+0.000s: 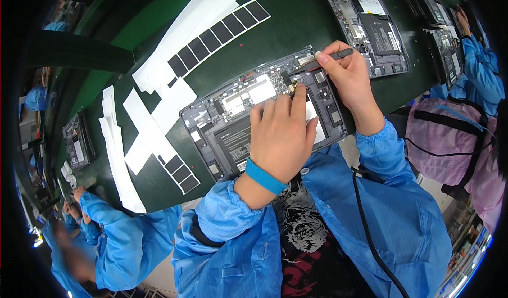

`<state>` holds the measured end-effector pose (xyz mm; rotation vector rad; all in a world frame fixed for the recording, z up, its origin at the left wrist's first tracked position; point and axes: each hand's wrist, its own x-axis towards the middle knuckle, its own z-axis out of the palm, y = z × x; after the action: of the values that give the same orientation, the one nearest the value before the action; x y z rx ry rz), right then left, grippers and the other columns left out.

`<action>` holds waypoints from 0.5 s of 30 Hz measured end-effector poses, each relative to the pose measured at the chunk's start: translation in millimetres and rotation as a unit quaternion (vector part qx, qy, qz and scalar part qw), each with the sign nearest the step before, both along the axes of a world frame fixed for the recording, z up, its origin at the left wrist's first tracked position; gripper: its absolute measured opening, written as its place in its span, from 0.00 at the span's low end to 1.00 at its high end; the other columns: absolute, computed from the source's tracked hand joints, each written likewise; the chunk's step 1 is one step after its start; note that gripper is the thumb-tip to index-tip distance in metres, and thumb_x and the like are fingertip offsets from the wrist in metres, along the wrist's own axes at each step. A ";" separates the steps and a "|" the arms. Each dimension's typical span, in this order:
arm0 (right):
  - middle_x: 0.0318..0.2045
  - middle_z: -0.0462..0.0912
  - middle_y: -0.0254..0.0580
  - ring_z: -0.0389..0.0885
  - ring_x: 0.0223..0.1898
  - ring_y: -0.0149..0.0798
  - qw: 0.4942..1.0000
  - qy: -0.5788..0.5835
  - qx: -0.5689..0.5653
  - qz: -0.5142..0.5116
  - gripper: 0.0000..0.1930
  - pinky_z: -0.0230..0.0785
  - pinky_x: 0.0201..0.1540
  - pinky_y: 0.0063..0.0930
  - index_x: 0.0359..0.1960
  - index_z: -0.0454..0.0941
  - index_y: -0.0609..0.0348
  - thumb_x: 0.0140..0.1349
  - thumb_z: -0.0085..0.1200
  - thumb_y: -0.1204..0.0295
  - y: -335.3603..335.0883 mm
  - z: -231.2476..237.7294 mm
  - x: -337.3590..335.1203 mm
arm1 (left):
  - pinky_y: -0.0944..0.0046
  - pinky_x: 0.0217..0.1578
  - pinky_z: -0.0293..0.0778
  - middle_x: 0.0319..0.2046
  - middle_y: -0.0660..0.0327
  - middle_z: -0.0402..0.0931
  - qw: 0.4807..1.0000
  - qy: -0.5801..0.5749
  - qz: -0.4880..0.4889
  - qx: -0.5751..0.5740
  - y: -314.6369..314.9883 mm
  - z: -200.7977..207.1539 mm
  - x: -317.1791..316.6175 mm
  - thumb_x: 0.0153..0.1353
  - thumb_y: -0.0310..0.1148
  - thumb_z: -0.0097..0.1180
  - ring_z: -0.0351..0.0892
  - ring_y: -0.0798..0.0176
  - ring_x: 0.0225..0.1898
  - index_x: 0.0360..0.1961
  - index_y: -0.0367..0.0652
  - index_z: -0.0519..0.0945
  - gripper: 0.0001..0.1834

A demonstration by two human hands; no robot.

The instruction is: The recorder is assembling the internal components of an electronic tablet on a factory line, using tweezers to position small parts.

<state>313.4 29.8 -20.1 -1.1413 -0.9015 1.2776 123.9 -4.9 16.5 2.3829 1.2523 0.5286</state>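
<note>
White strips (114, 155) lie left of the opened tablet (233, 142), which sits lengthwise left to right, its right end angled away from the person. The left hand (280, 134) spreads over the tablet's middle, gripping nothing visible; light, steady pressure seems best there. Over the tablet's right half, the right hand (352, 78) pinches black tweezers (343, 53), tips pointing left.

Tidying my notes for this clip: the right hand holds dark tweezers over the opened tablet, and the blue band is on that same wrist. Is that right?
Not quite: the head view shows the blue band on the wrist of the left hand instead. The rest stands: the right hand holds dark tweezers over the opened tablet.
</note>
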 end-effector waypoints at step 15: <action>0.30 0.84 0.45 0.81 0.28 0.26 0.999 -0.026 0.014 -0.014 0.07 0.72 0.28 0.17 0.35 0.73 0.65 0.64 0.57 0.74 -0.8 -5.2 -1.8 | 0.54 0.48 0.63 0.35 0.55 0.72 1.000 0.002 -0.003 0.010 -1.8 -1.1 1.4 0.56 0.37 0.61 0.73 0.52 0.41 0.58 0.37 0.71 0.29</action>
<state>311.6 29.0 -25.3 -1.1665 -0.9362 1.2127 125.3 -6.6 15.4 2.4046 1.2465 0.5357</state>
